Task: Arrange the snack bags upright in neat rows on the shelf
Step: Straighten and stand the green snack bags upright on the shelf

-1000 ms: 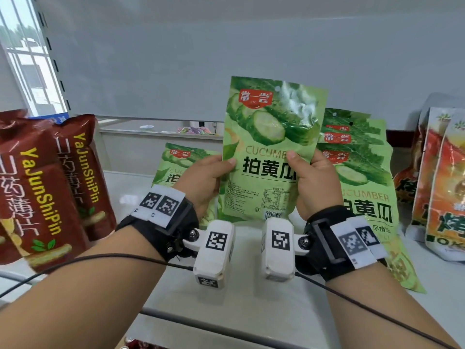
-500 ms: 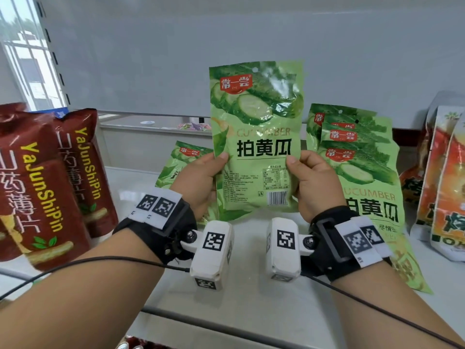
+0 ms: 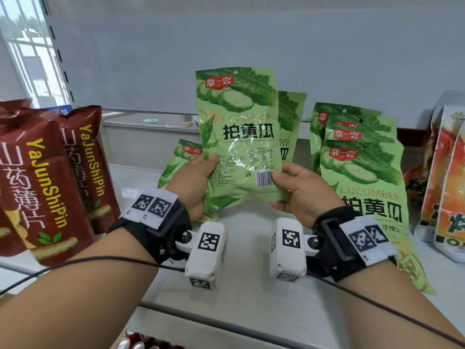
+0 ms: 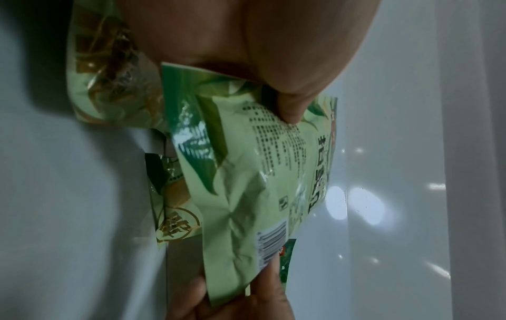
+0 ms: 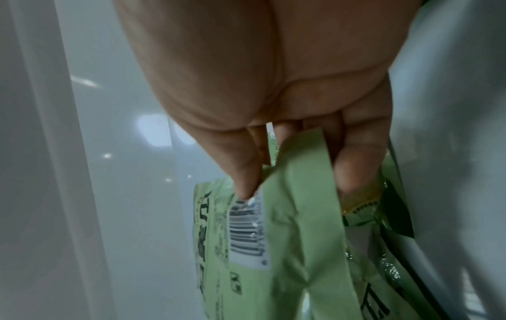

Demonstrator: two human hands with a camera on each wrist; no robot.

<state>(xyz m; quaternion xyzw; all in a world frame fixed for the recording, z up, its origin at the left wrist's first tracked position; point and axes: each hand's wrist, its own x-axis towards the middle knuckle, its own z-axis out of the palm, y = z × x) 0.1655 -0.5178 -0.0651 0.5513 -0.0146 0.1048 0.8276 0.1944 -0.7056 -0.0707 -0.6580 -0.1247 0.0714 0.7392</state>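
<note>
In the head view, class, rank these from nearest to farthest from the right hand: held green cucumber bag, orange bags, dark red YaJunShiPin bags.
1. Held green cucumber bag, in the right hand.
2. Orange bags, far right.
3. Dark red YaJunShiPin bags, far left.

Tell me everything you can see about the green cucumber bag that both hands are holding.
The held bag is a flat, glossy, light green plastic pouch with cucumber slices pictured at the top, a red logo, "CUCUMBER", large black Chinese characters, fine print and a barcode. It has a small hang hole at the top edge. It is upright, raised above the shelf. The left hand and right hand pinch its lower corners. Its lower part is creased.
</note>
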